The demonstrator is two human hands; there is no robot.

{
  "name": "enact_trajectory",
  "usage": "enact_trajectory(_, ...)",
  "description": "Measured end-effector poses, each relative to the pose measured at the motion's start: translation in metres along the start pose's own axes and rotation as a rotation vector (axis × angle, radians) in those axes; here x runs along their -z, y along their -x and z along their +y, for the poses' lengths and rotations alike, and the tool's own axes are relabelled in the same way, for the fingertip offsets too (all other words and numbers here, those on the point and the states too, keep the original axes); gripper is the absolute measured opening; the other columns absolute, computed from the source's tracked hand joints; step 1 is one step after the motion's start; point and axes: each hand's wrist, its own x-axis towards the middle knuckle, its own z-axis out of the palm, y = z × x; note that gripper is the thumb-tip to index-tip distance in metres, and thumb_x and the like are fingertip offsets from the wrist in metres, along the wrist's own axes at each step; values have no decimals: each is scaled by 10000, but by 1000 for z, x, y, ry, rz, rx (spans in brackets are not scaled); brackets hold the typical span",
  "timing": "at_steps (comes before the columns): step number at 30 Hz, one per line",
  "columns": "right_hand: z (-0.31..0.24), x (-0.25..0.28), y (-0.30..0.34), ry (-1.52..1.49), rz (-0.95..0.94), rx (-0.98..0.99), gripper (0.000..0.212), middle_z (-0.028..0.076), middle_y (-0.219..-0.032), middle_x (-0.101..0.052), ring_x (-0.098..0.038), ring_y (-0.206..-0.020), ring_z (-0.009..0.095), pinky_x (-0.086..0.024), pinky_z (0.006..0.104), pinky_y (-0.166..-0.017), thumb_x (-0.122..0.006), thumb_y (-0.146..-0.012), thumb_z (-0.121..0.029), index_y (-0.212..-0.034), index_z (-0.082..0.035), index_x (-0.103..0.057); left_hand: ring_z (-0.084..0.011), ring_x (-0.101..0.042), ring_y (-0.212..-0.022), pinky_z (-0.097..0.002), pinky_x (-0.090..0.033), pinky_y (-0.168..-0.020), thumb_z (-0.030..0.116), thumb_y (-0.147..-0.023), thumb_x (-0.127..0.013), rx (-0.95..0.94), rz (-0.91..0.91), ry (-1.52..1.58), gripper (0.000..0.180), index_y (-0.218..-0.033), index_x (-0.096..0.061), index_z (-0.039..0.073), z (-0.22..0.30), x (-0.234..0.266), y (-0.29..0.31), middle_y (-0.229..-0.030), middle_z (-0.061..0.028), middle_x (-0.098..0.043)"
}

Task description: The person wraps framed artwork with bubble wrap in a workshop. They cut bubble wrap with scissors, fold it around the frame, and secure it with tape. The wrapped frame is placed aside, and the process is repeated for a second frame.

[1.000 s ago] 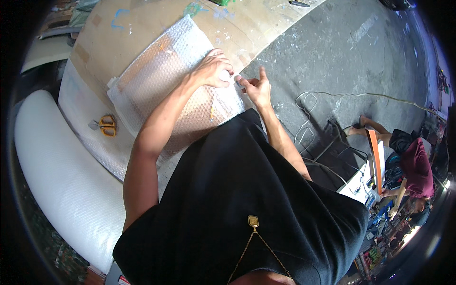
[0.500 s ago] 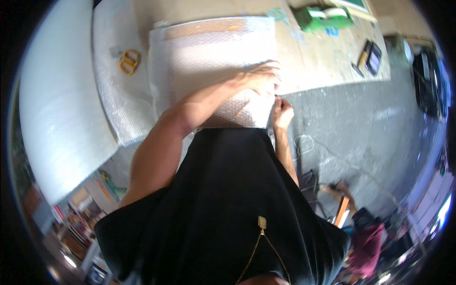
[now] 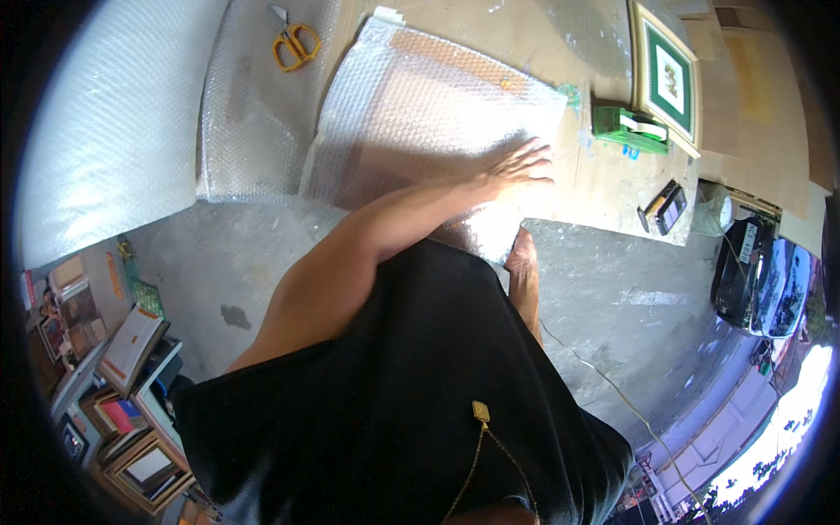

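Note:
A flat, rectangular package in clear bubble wrap [image 3: 420, 109] lies at a slant on the table, its near end against my black shirt. Brown parts show dimly through the wrap. My left hand [image 3: 518, 166] reaches across and rests on its right side, fingers stretched and a little apart. At the near right corner my right hand [image 3: 522, 252] grips the edge of the wrap from outside; its fingertips are partly hidden behind it.
Orange-handled scissors [image 3: 296, 45] lie on a bubble wrap sheet beside a large wrap roll [image 3: 114, 131]. To the right are a green tape dispenser [image 3: 626, 129], a framed picture [image 3: 672, 79] and a dark device [image 3: 672, 210]. Stacked frames [image 3: 144, 464] stand low left; a cable [image 3: 604, 376] crosses the floor.
The view has swung, so the package now looks turned clockwise. My left fingers have spread from a bunched position at the right edge. The right hand is nearer the package's close corner.

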Motion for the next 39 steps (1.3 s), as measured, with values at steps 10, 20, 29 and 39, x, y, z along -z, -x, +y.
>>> enact_trajectory(10,-49,-33,47,164,-1,300,457,109,-1117,-624,-630,-963,224,-547,342,-805,-562,-949,-315,-1267,9,-509,-398,-539,-1148,-441,-392,-995,590,-847,-565,1531,466,414,758,-1314,-501,-3,-85,133,298,-1273,-266,-541)
enact_trajectory(20,-166,-93,79,485,-267,282,548,190,-1194,-595,-600,-1058,234,-496,342,-886,-647,-852,-238,-1275,75,-493,-239,-423,-1281,-342,-288,-1085,502,-950,-460,1272,485,961,710,-1363,-423,-73,-40,175,265,-1338,-167,-505)
enact_trajectory(29,-327,-156,95,797,-583,427,850,146,-792,-638,-631,-605,177,-494,267,-457,-242,-900,-710,-1265,25,-461,-126,-516,-629,-258,-420,-588,467,-902,-571,616,685,1225,510,-1140,-543,17,-15,290,230,-741,-45,-566)
enact_trajectory(39,-311,-206,-112,897,-214,847,986,244,-1301,-496,-428,-1250,279,-351,379,-1023,-521,-758,-782,-1304,39,-488,-170,-584,-916,-290,-458,-800,595,-884,-535,1085,1350,711,690,-1236,-578,3,-157,189,147,-1017,-101,-647)
